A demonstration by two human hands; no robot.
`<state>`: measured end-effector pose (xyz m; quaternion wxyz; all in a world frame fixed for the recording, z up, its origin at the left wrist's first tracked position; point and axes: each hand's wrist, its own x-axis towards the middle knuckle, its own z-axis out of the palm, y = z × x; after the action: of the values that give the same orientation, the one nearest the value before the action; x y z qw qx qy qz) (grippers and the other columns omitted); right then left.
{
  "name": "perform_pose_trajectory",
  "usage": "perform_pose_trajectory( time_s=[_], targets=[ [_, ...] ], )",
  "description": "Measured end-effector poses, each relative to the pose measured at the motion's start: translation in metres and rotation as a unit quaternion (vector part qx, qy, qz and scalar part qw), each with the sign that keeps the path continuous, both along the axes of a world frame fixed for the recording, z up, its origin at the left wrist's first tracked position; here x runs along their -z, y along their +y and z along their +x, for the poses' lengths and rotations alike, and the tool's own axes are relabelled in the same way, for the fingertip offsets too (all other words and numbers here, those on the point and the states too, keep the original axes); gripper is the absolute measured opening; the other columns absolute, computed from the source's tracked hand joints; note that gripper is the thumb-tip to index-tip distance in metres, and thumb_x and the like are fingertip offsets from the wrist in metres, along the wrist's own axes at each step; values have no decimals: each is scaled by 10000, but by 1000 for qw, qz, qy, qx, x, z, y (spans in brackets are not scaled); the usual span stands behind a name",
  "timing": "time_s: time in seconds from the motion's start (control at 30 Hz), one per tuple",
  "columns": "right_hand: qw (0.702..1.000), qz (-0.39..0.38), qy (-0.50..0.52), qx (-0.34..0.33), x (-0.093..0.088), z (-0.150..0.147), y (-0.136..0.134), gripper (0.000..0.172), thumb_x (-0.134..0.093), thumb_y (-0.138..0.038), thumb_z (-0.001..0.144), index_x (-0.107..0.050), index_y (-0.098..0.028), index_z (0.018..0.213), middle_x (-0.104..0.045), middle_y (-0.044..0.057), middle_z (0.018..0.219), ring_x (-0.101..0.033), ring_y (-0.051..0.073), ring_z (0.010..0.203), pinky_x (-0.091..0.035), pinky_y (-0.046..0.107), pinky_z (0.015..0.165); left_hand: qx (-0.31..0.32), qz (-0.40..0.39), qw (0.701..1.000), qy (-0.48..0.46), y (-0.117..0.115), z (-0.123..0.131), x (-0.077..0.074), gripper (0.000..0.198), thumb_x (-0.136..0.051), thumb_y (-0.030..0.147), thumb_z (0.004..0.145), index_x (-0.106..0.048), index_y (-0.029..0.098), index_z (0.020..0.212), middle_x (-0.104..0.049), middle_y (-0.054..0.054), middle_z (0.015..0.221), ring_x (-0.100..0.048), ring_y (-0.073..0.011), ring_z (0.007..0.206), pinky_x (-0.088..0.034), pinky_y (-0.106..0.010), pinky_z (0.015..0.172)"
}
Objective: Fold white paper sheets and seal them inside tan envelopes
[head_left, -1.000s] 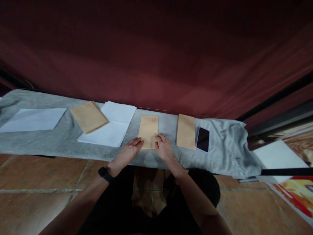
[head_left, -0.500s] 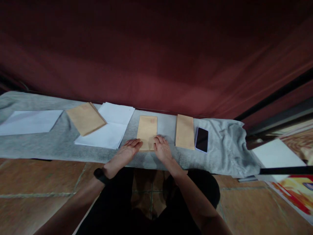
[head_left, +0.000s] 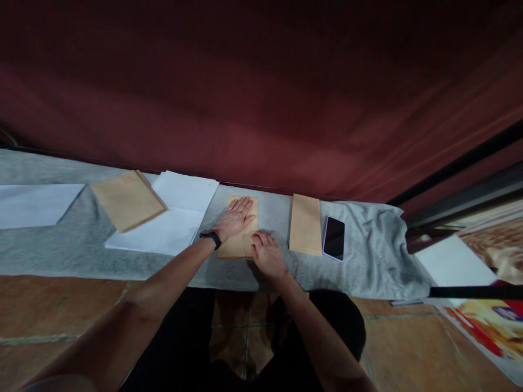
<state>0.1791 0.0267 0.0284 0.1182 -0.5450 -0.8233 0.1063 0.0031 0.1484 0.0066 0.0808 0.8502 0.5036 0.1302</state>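
Note:
A brown paper envelope (head_left: pixel 233 249) lies flat on the grey cloth (head_left: pixel 249 277) in front of me. My left hand (head_left: pixel 234 219) rests on its upper part, palm down with the fingers stretched out. At the envelope's lower right edge, my right hand (head_left: pixel 268 253) has its fingers curled in and holds the edge; the fingertips are partly hidden. Another brown envelope or small stack (head_left: pixel 305 226) lies to the right. On the left, a stack of brown envelopes (head_left: pixel 126 200) sits partly over white paper sheets (head_left: pixel 186 196).
A phone (head_left: pixel 334 238) lies right of the right-hand envelope. More white paper (head_left: pixel 36 206) is at the far left. A dark red curtain (head_left: pixel 253 141) hangs behind the cloth-covered surface. A black bar (head_left: pixel 469 292) and a colourful printed box (head_left: pixel 486 326) are at the lower right.
My left hand has moved from the envelope's lower left edge up onto its face and flattened. My right hand stays at the lower right edge, fingers more curled. The view has shifted slightly.

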Motion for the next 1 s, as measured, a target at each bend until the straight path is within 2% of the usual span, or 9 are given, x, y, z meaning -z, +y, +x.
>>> perform_pose_trajectory(
  time_s=[0.07, 0.17, 0.37, 0.6, 0.83, 0.9, 1.0],
  targets=[
    [1000, -2, 4, -4, 1, 1, 0, 307, -479, -218, 1018, -586, -209, 1306, -611, 103, 1371, -553, 259, 1230, -439, 399, 1032, 14, 4, 1000, -3, 2, -2, 4, 639, -328, 446, 1035, -366, 96, 1568, -345, -165, 1653, -265, -247, 1557, -148, -432, 1285],
    [1000, -1, 4, -6, 1, 1, 0, 306, -460, -209, 1019, -589, -208, 1297, -605, 104, 1370, -548, 257, 1236, -433, 397, 1041, 38, 2, 999, -6, -7, -6, 7, 627, -319, 440, 1037, -368, 114, 1570, -354, -145, 1653, -266, -227, 1557, -146, -413, 1285],
    [1000, -3, 31, -2, 4, 1, 4, 288, -461, -180, 1007, -616, -194, 1248, -636, 105, 1305, -577, 248, 1188, -449, 385, 1034, 77, -14, 997, 6, -40, -8, 6, 627, -279, 447, 1053, -352, 110, 1577, -321, -141, 1667, -237, -217, 1565, -149, -406, 1284],
    [994, -6, 90, 57, 14, 2, 10, 289, -395, -118, 997, -635, -172, 1149, -679, 107, 1156, -619, 214, 1100, -476, 330, 981, 119, -17, 992, 21, -85, -12, 1, 596, -271, 405, 1064, -320, 134, 1592, -312, -127, 1672, -214, -200, 1572, -139, -412, 1290],
    [987, 6, 148, 68, 18, 3, 7, 321, -400, -161, 999, -628, -196, 1223, -681, 107, 1210, -616, 220, 1152, -476, 364, 1025, 173, -15, 985, 25, -133, -16, -1, 606, -373, 417, 1047, -349, 121, 1575, -349, -148, 1652, -245, -228, 1564, -148, -409, 1288],
    [985, 20, 160, 52, 18, 3, 7, 333, -399, -187, 1011, -631, -181, 1249, -670, 117, 1278, -586, 220, 1237, -446, 395, 1084, 177, -15, 984, 23, -144, -17, 0, 603, -377, 431, 1045, -375, 119, 1561, -377, -156, 1637, -277, -241, 1553, -176, -414, 1283],
    [986, 21, 166, -8, 18, 0, 5, 363, -403, -226, 1029, -635, -193, 1307, -610, 101, 1439, -498, 206, 1385, -376, 435, 1176, 181, -16, 983, 15, -155, -18, 1, 593, -378, 456, 1044, -433, 112, 1523, -438, -174, 1598, -344, -259, 1523, -214, -421, 1272]
  ],
)
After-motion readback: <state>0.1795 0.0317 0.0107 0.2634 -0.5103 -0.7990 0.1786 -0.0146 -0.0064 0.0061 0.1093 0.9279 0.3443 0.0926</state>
